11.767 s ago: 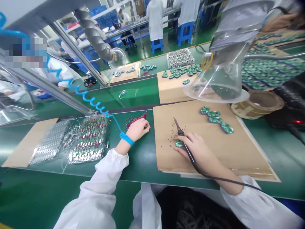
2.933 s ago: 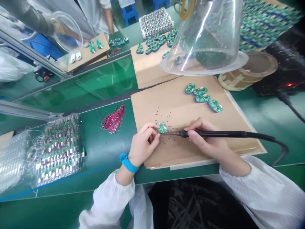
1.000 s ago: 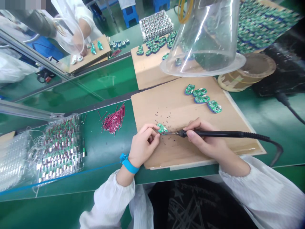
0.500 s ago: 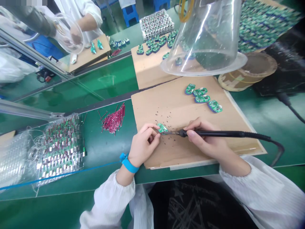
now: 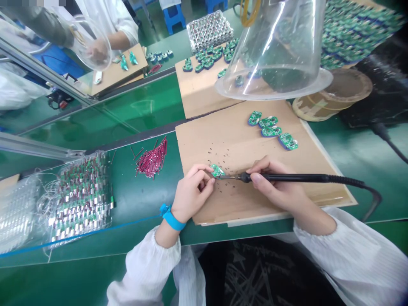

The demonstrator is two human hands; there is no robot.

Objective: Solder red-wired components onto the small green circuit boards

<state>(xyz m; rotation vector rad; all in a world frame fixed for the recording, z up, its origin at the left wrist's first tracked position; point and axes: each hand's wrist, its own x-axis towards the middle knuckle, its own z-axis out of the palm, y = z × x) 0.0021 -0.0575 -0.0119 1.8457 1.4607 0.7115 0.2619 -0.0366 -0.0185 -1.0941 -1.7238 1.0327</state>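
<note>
My left hand point(image 5: 194, 191) pinches a small green circuit board point(image 5: 217, 171) by its edge with the thumb and fingertips. My right hand point(image 5: 274, 185) grips a black soldering iron point(image 5: 287, 178) like a pen, and its thin metal tip touches that board. Both hands rest on a cardboard sheet point(image 5: 242, 140) dotted with dark specks. Several finished-looking green boards point(image 5: 270, 126) lie in a row farther up the sheet. A blue wrist strap point(image 5: 172, 223) circles my left wrist. Left of the sheet lies a bundle of red pins point(image 5: 152, 159).
A clear plastic fume hood point(image 5: 274, 51) hangs above the far edge of the cardboard. Bagged boards point(image 5: 81, 195) lie on the green bench at left. A tape roll point(image 5: 331, 100) sits at right. Across the bench, a co-worker's hand point(image 5: 98, 51) works under another hood.
Since the earliest frame, my view has turned and my left hand has moved from the red pins to the board. In the last second, my hands stay put while the co-worker's hand shifts.
</note>
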